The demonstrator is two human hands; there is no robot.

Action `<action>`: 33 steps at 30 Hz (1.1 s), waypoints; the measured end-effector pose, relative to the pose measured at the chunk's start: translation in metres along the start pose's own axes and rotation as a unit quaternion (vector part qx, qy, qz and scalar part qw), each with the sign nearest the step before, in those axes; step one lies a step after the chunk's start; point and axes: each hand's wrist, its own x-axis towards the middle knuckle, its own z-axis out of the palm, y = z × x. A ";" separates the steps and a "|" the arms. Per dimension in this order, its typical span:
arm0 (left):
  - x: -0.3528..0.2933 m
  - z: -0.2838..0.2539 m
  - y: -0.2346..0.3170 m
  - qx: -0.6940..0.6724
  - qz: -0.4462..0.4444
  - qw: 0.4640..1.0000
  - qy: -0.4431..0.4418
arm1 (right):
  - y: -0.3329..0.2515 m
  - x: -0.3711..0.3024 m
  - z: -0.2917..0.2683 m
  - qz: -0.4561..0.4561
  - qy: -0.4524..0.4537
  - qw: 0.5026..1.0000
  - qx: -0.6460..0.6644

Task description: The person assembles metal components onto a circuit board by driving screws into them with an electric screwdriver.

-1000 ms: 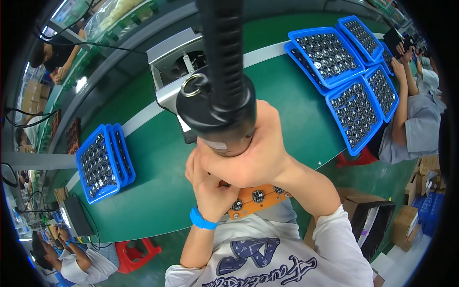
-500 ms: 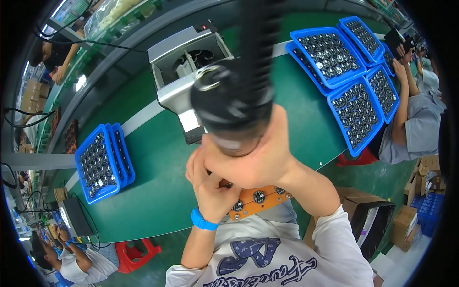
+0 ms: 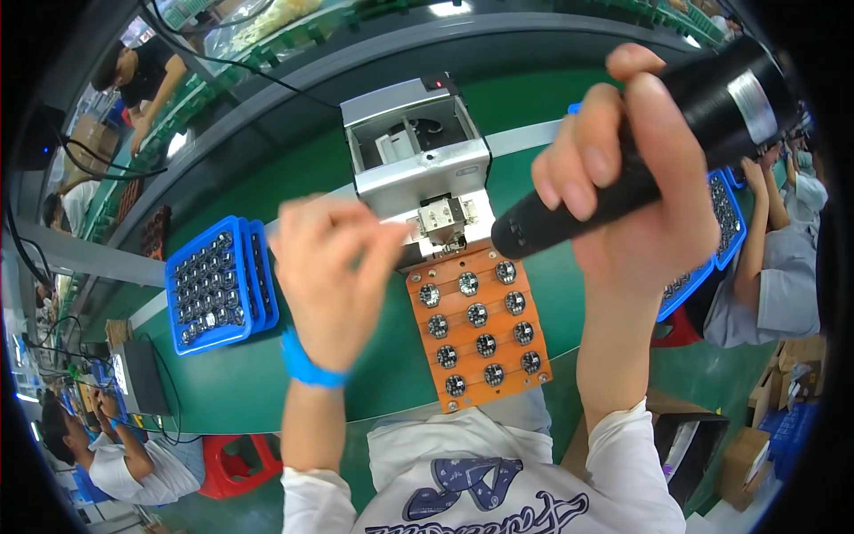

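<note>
My right hand is wrapped round a black electric screwdriver, held tilted above the right side of the bench. Its narrow end points down and left toward the screw feeder, a silver box with an open top. To the left, my left hand, wearing a blue wristband, hovers in front of the feeder. Motion smears its fingers, so whether they hold anything is unclear. Between my forearms an orange fixture plate carries rows of small round circuit boards. Its far end lies against the feeder's front.
Stacked blue trays of round parts stand at left on the green bench. More blue trays sit at right, partly behind my right hand. Co-workers sit at both sides. Cardboard boxes stand on the floor at right.
My hands have parted: the right has lifted the screwdriver up and right, the left has moved left and up. The orange plate, mostly covered before, now shows whole, farther up toward the feeder.
</note>
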 end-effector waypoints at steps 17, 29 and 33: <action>-0.091 -0.015 0.011 -0.149 -0.195 0.969 -0.016 | 0.080 0.015 0.053 -0.036 -0.014 0.975 -0.217; -0.140 0.016 0.022 -0.138 -0.261 0.953 -0.071 | 0.053 -0.065 0.012 -0.042 -0.006 0.959 -0.280; -0.143 0.014 0.019 -0.156 -0.281 0.944 -0.072 | 0.064 -0.065 0.011 -0.033 -0.028 0.959 -0.279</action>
